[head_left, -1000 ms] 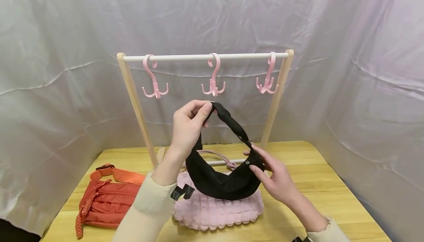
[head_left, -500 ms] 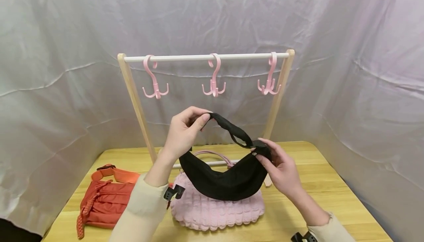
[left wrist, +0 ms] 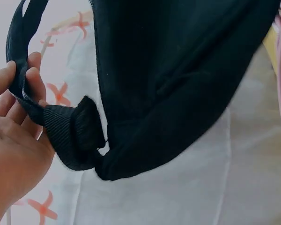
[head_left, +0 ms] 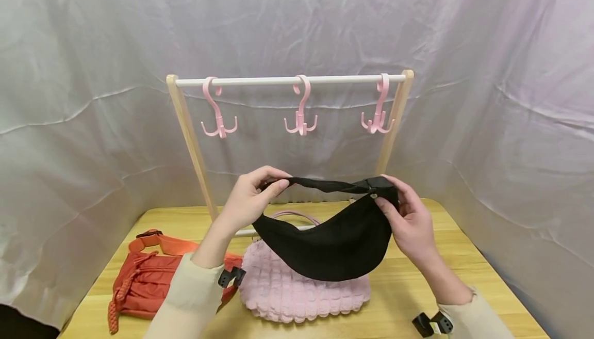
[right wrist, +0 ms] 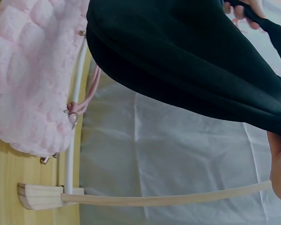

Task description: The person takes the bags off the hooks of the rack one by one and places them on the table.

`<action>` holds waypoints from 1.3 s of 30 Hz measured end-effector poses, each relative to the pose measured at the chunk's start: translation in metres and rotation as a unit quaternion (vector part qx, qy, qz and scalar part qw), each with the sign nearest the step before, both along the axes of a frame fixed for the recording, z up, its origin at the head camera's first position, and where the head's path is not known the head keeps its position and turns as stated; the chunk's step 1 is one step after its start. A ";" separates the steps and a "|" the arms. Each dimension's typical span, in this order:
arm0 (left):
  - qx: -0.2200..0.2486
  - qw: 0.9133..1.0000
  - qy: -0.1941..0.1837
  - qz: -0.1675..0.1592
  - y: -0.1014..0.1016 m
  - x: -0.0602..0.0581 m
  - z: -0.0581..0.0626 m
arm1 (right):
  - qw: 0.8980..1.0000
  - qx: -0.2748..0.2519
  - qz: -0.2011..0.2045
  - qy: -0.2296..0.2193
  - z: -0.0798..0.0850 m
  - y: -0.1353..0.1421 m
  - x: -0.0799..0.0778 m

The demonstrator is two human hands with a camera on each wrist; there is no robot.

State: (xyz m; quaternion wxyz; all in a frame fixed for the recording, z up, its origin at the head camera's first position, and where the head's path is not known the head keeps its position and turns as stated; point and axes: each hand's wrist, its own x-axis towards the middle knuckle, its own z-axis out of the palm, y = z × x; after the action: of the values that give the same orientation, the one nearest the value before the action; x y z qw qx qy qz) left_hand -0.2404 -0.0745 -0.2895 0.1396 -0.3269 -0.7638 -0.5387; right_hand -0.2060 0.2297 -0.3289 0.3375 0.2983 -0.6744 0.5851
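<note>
A black crescent-shaped shoulder bag [head_left: 329, 243] hangs in the air between both hands, above a pink puffy bag [head_left: 301, 297]. My left hand [head_left: 252, 194] pinches its strap [head_left: 320, 184] between thumb and fingers; the left wrist view shows the strap [left wrist: 19, 70] looped through those fingers. At the bag's upper right corner, near a small metal stud, my right hand [head_left: 410, 220] grips the fabric with the thumb in front and fingers behind. In the right wrist view the black bag [right wrist: 178, 56] covers most of that hand.
Behind the bags stands a wooden rack with a white bar [head_left: 260, 81]. Pink hooks hang from it at left [head_left: 218, 117], middle [head_left: 301, 112] and right [head_left: 378, 112]. A red-orange bag [head_left: 148, 282] lies on the wooden table [head_left: 450, 272] at left. Grey curtains surround the table.
My left hand has come down and slightly left with the strap, which now runs nearly level. My right hand has risen and moved right, lifting the bag's corner and spreading the bag wider.
</note>
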 end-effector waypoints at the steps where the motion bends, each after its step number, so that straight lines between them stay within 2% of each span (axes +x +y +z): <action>1: -0.004 1.000 -0.006 -0.003 -0.001 -0.003 -0.005 | 1.000 -0.003 0.002 0.002 0.001 0.000 0.000; 6: -0.043 0.999 -0.015 -0.006 -0.006 -0.019 -0.031 | 1.000 -0.018 0.009 0.012 0.008 0.000 -0.002; 14: -0.079 0.996 0.017 -0.044 0.000 -0.026 -0.054 | 1.000 -0.021 -0.020 0.008 0.016 0.001 -0.001; 18: -0.074 0.996 0.027 -0.033 -0.001 -0.028 -0.063 | 0.999 -0.016 -0.034 0.010 0.017 0.003 -0.002; 21: -0.046 0.999 -0.006 -0.020 -0.004 -0.031 -0.070 | 0.998 -0.009 -0.058 0.019 0.019 0.006 -0.003; 24: -0.010 0.997 -0.077 -0.007 -0.007 -0.038 -0.075 | 0.997 -0.013 -0.073 0.027 0.022 0.009 -0.004; 27: 0.026 0.987 -0.156 0.004 -0.009 -0.047 -0.082 | 0.996 -0.027 -0.076 0.030 0.025 0.012 -0.004; 29: 0.048 0.978 -0.201 -0.006 -0.009 -0.053 -0.085 | 0.996 -0.040 -0.071 0.033 0.028 0.013 -0.003; 32: 0.086 0.962 -0.253 -0.049 -0.009 -0.062 -0.091 | 0.995 -0.060 -0.070 0.034 0.030 0.016 -0.004; 36: 0.146 0.930 -0.316 -0.119 -0.006 -0.068 -0.097 | 0.993 -0.087 -0.066 0.032 0.027 0.024 -0.009; 37: 0.155 0.923 -0.329 -0.125 -0.005 -0.068 -0.098 | 0.993 -0.093 -0.064 0.030 0.025 0.026 -0.012; 39: 0.153 0.918 -0.344 -0.125 -0.003 -0.068 -0.100 | 0.992 -0.100 -0.066 0.028 0.021 0.031 -0.016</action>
State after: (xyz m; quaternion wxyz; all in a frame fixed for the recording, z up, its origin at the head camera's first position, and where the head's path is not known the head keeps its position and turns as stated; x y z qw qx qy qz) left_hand -0.3082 -0.0770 -0.3893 -0.1521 -0.1890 -0.6260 -0.7411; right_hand -0.2218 0.2605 -0.3082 0.4222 0.2343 -0.6211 0.6173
